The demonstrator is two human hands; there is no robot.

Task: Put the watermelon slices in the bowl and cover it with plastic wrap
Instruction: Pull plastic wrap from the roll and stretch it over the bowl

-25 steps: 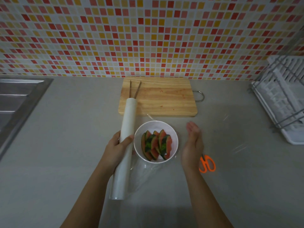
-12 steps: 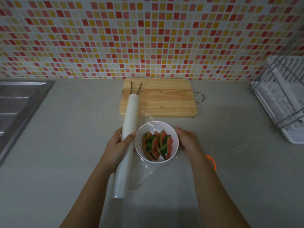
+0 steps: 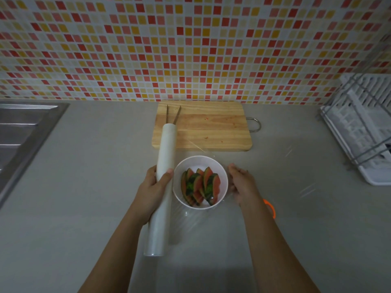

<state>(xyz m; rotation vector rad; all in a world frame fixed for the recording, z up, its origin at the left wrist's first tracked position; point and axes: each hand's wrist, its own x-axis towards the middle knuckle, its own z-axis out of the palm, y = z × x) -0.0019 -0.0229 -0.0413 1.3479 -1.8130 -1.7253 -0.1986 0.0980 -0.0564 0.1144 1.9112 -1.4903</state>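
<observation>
A white bowl (image 3: 221, 175) stands on the grey counter and holds several watermelon slices (image 3: 200, 188). Left of it lies a long white roll of plastic wrap (image 3: 164, 166), and my left hand (image 3: 153, 188) is closed around its middle. A clear sheet of wrap (image 3: 196, 218) runs from the roll across the counter under and around the bowl to the right. My right hand (image 3: 241, 185) rests against the bowl's right side with fingers curled; whether it pinches the film or the bowl I cannot tell.
A wooden cutting board (image 3: 203, 125) with metal tongs (image 3: 172, 114) lies behind the bowl. Orange scissors (image 3: 270, 208) peek out from behind my right wrist. A sink (image 3: 23, 127) is at the left, a white dish rack (image 3: 359, 125) at the right.
My right hand moved left from open above the counter to the bowl's right side, covering most of the scissors. The left hand and roll stayed in place.
</observation>
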